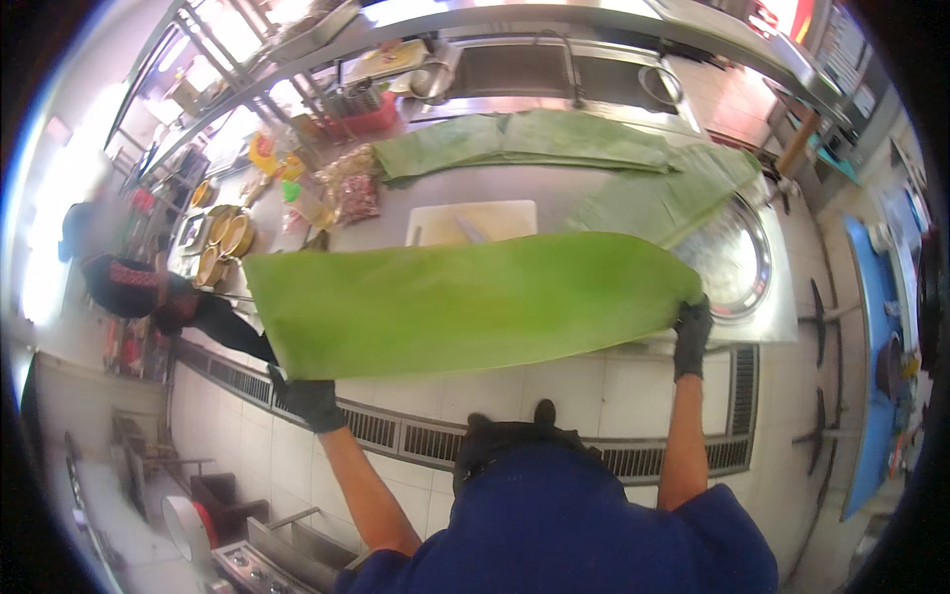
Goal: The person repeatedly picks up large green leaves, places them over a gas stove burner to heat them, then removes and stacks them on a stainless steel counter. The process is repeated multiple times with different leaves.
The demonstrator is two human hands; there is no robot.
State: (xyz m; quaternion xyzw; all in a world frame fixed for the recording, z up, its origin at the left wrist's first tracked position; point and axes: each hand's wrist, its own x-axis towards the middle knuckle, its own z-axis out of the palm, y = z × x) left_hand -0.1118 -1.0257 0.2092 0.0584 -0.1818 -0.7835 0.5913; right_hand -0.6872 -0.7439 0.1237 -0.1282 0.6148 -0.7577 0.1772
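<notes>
A long green banana leaf (465, 307) is stretched between my two black-gloved hands, in front of the steel table. My left hand (312, 400) grips its lower left corner. At the right end, my right hand (693, 325) is closed on the leaf's edge. Behind it, more banana leaves (534, 139) lie across the table. A white cutting board (515, 215) with a knife (469, 229) on it shows partly above the held leaf. Near my right hand sits a round metal tray (737, 259), partly covered by a leaf.
A steel sink (510, 74) stands at the back. Bagged food (354, 193), a bottle (313, 206) and several yellow bowls (236, 235) crowd the table's left side. Another person (129, 282) is at the left. A floor drain grate (426, 443) runs below the table's front.
</notes>
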